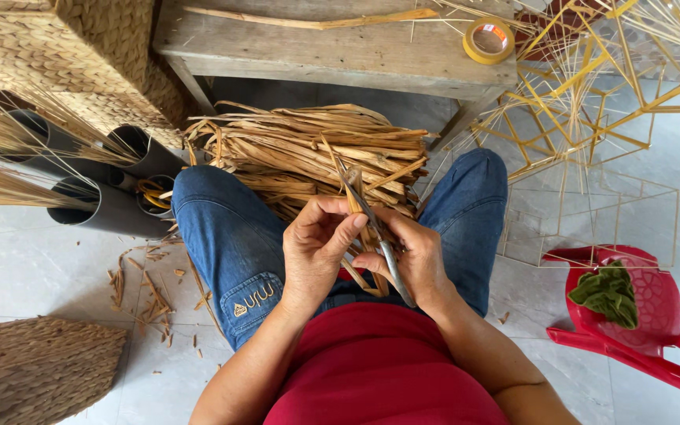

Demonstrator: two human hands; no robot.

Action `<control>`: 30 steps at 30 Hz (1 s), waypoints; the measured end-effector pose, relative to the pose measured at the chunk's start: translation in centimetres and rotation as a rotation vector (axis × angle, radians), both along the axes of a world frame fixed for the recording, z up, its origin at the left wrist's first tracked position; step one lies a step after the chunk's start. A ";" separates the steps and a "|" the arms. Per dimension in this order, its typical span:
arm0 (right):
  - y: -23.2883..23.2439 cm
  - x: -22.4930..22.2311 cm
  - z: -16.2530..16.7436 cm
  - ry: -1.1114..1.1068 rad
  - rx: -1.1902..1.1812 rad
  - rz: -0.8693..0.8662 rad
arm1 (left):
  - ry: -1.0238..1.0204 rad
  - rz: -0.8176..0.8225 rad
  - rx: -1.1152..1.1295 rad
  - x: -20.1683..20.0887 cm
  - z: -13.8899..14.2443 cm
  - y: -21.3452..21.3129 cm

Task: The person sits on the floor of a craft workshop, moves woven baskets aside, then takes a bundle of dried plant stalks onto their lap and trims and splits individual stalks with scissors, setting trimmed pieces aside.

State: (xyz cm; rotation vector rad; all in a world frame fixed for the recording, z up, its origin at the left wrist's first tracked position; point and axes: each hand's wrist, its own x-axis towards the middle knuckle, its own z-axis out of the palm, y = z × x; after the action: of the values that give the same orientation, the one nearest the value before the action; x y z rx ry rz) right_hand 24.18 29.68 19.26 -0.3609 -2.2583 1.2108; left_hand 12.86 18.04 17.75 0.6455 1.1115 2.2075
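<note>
Labels in view: two small ones

A roll of yellow tape [489,40] lies flat on the wooden bench [293,47] at the top, near its right end; inside the ring sits a round label, orange-red with white. On the person's jeans [230,236], low on the leg at the left, a small patch [240,309] is sewn on, triangular with a pale edge, next to light embroidered stitching. No packages, signs or screens show anywhere else.

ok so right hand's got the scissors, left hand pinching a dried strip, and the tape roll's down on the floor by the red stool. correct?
Not the tape. The head view shows the tape roll on the wooden bench, not on the floor. The rest holds: right hand has the scissors, left hand pinches a dried strip.
</note>
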 end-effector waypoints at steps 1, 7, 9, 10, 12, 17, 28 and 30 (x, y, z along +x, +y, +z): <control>0.0 0.0 -0.2 0.014 0.013 -0.002 | 0.003 0.001 0.001 0.1 0.0 0.0; 0.7 0.2 -1.8 0.075 -0.045 -0.017 | 0.057 -0.054 -0.044 0.9 -0.5 0.3; 1.2 0.3 -2.3 0.116 -0.085 -0.038 | 0.136 -0.084 -0.142 1.1 -0.8 0.4; 1.6 0.3 -2.5 0.132 -0.128 -0.059 | 0.174 -0.099 -0.192 1.2 -1.0 0.4; 2.6 0.8 -2.5 0.163 -0.120 -0.110 | 0.376 -0.175 -0.221 1.8 -1.3 0.6; 5.2 2.6 -1.7 0.400 -0.348 -0.163 | 0.680 -0.380 -0.516 2.8 -1.9 1.0; 12.1 8.9 -3.0 0.647 -0.621 -0.347 | 1.081 -0.187 -0.457 2.3 1.3 -0.5; 14.1 10.4 -3.2 0.704 -0.677 -0.396 | 1.179 -0.131 -0.439 1.0 3.0 -1.5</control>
State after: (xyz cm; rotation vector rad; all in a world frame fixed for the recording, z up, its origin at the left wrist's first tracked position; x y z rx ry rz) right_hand 34.63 43.83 16.03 -0.4990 -1.0917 1.5407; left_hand 13.87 16.49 20.77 1.8196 1.9185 1.2698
